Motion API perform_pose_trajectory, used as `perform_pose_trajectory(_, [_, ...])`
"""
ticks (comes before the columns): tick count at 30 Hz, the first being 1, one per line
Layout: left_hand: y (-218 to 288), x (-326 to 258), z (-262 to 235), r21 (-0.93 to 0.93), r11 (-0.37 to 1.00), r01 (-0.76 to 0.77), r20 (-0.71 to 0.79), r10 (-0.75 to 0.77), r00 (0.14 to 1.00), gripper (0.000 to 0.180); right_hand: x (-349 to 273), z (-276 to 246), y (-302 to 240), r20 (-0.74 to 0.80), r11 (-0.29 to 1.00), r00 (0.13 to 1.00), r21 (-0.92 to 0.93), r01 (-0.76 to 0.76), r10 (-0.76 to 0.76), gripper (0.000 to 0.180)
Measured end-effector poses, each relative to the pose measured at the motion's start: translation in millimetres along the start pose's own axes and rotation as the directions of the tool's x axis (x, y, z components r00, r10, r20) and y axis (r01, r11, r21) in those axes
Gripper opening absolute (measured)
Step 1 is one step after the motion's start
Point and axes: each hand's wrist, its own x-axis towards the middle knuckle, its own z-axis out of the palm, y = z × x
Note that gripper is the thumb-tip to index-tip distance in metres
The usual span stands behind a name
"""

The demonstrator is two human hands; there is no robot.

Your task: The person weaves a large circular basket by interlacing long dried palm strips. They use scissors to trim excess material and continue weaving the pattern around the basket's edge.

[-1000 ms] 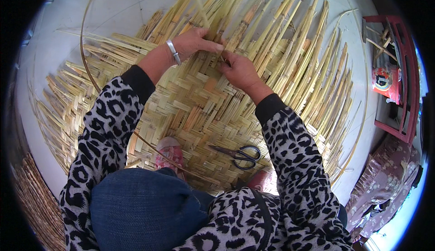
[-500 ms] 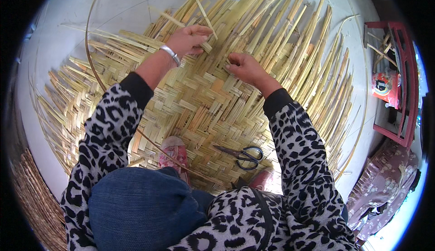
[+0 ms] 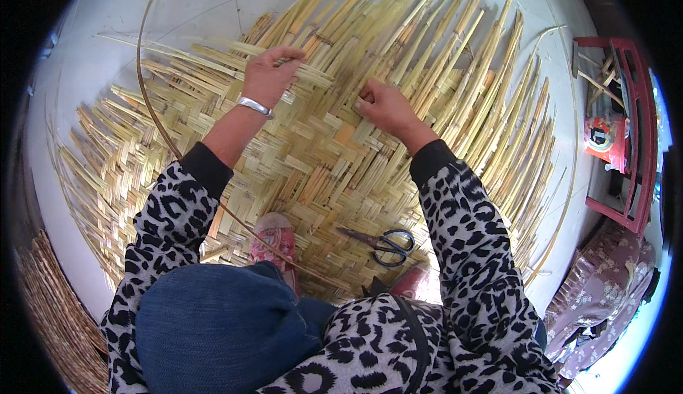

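A half-woven mat [image 3: 306, 173] of flat, pale yellow split-reed strips lies under both my hands, its loose strip ends fanning out at the far side and both flanks. At the far middle, my left hand [image 3: 270, 79], with a silver bangle at the wrist, has its fingers bent round a flat reed strip [image 3: 313, 75] lying crosswise. Just to the right, my right hand [image 3: 390, 113] is closed in a pinch at the base of the upright strips; its fingertips partly hide the strip there. Dark-handled scissors [image 3: 388, 245] rest on the mat near my feet.
My pink shoes [image 3: 274, 240] stand on the near part of the mat. A long, thin curved strip [image 3: 144, 81] arches along the left. At the right are a dark red wooden frame [image 3: 644, 145], a red packet [image 3: 607, 140] and flowered cloth [image 3: 605, 287]. Brown stalks [image 3: 60, 309] lie lower left.
My left hand has moved left and slightly away from the right hand. The thin strip that slanted up beside its fingers no longer stands there. My right hand has stayed nearly still.
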Motion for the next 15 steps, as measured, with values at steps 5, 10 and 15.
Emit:
perform_pose_trajectory(5, [-17.1,-1.3,-12.6,0.013,0.998,0.068,-0.053,-0.067,0.996,0.016,-10.7,1.3,-13.9,-0.03,0.99,0.998,-0.131,-0.051,0.048,0.024])
perform_pose_trajectory(10, [-16.6,6.4,-28.1,-0.037,0.997,0.061,0.037,-0.059,0.998,0.018,-25.2,7.8,-22.2,-0.261,0.996,0.963,0.065,-0.053,0.069,0.021])
perform_pose_trajectory(15, [-0.6,13.8,-45.9,-0.056,0.991,0.118,0.176,-0.106,0.979,0.021,-4.7,21.2,-46.5,-0.367,0.985,0.914,-0.073,0.158,-0.173,0.025])
